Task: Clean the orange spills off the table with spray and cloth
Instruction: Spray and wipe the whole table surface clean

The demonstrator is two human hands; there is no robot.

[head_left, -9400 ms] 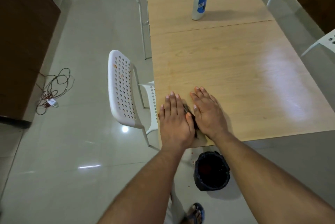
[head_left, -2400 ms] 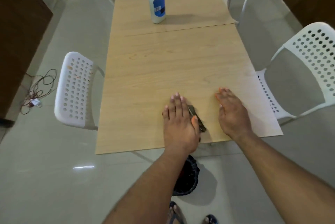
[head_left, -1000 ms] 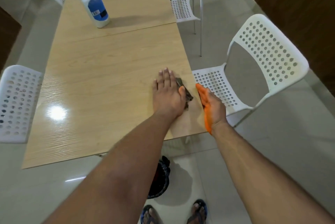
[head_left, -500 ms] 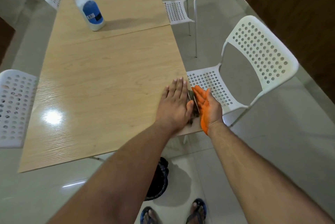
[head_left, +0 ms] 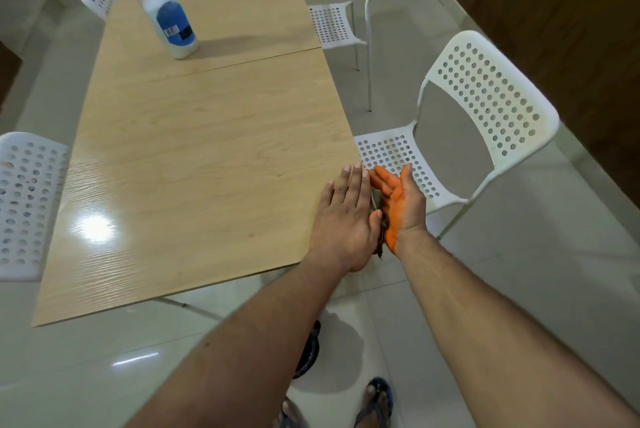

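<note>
Hands work the table's (head_left: 207, 137) right corner: our left hand (head_left: 346, 220) lies flat, fingers straight, pressing the dark cloth (head_left: 379, 216), mostly hidden, at the edge; our right hand (head_left: 401, 202), palm stained orange, is cupped open just off the rim. We judge the cloth soft, light, best bunched from above. Spray bottle (head_left: 169, 19) stands well apart; a white chair (head_left: 485, 123) crowds the right side.
</note>
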